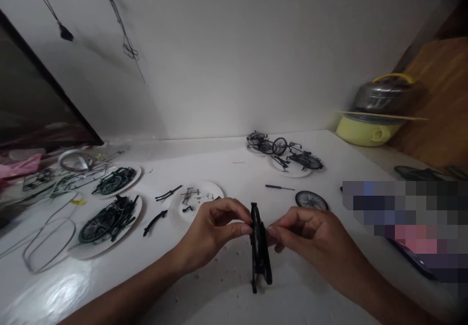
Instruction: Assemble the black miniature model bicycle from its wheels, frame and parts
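A black model bicycle frame (pixel 259 242) is held upright in front of me, seen nearly edge-on, with its forked end pointing toward me. My left hand (pixel 214 227) pinches its left side between thumb and fingers. On the opposite side, the fingertips of my right hand (pixel 310 232) are closed against the frame; any small part between them is hidden. Just beyond my right hand lies a spoked wheel (pixel 311 200), and a thin screwdriver (pixel 280 187) rests near it. Past my left hand, a paper plate (pixel 175 208) carries small metal parts.
Two slim black parts, one a curved piece (pixel 155 222), lie left of the paper plate. Plates with model bicycle parts (pixel 109 222) stand at left and far back. A yellow pot (pixel 365 131) is at back right. A blurred-out screen (pixel 413 227) lies at right.
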### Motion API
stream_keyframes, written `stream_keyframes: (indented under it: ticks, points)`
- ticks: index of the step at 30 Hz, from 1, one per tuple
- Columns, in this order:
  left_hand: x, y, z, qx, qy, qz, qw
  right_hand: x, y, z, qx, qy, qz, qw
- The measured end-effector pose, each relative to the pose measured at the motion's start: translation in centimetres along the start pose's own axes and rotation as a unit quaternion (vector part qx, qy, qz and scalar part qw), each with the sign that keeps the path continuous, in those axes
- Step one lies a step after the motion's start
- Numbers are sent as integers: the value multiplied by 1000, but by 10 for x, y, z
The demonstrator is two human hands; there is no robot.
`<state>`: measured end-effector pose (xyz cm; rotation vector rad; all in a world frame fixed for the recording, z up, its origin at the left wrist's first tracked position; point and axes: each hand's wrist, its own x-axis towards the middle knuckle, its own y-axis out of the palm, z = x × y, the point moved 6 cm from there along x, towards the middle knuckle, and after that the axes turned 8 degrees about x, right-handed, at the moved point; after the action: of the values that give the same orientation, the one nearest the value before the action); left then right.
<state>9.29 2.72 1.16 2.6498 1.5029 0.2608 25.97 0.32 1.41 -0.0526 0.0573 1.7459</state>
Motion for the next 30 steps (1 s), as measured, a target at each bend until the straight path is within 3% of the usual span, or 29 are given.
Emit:
stream_keyframes:
  ticks: [5, 9, 14, 17, 21, 26, 30]
  points:
    - [0, -2, 1, 9, 6, -12, 1000, -2, 1, 1, 21, 27, -20, 999]
    - [0, -3, -1, 36, 30, -13, 999, 0, 2, -4, 44, 36, -1, 998]
    - [-2, -4, -1, 72, 42, -41, 996, 2, -4, -5, -28, 11, -16, 999]
    - [-3, -2, 0, 75, 32, -56, 995, -1, -6, 4, -104, -50, -43, 992]
    - [-7, 6, -4, 72, 44, -56, 995, -9, -5, 23, -208, -170, -87, 959]
    - [-14, 8, -12, 76, 71, -92, 990, -20, -5, 35, -223, -282, -122, 925]
    - [-18, 10, -16, 101, 85, -104, 986, -26, -3, 35, -229, -308, -138, 913]
